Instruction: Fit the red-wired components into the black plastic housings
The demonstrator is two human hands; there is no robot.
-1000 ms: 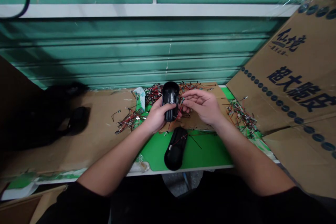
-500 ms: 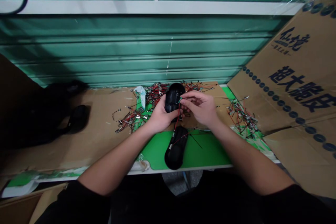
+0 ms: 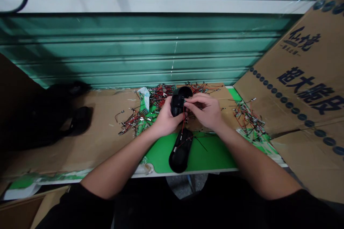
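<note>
My left hand (image 3: 165,118) is wrapped round a black plastic shell (image 3: 179,101) held above the bench. My right hand (image 3: 206,111) is closed in a pinch at the shell's right side, on a thin red wire (image 3: 183,123) that hangs down from it. Just below, a second black oblong shell (image 3: 180,151) lies on the green mat (image 3: 212,155) with wires across it. Heaps of small red and black wired parts (image 3: 158,96) lie behind my hands.
Brown cardboard (image 3: 99,136) covers the bench's left half. Another heap of wired parts (image 3: 249,120) lies at the right, beside a large printed cardboard sheet (image 3: 301,89). A dark bag (image 3: 53,114) sits at the far left. A green ribbed shutter (image 3: 150,53) closes the back.
The black shell has tilted and shifted slightly right in my left hand. My right hand has gone from loosely spread to a pinch on the red wire at the shell.
</note>
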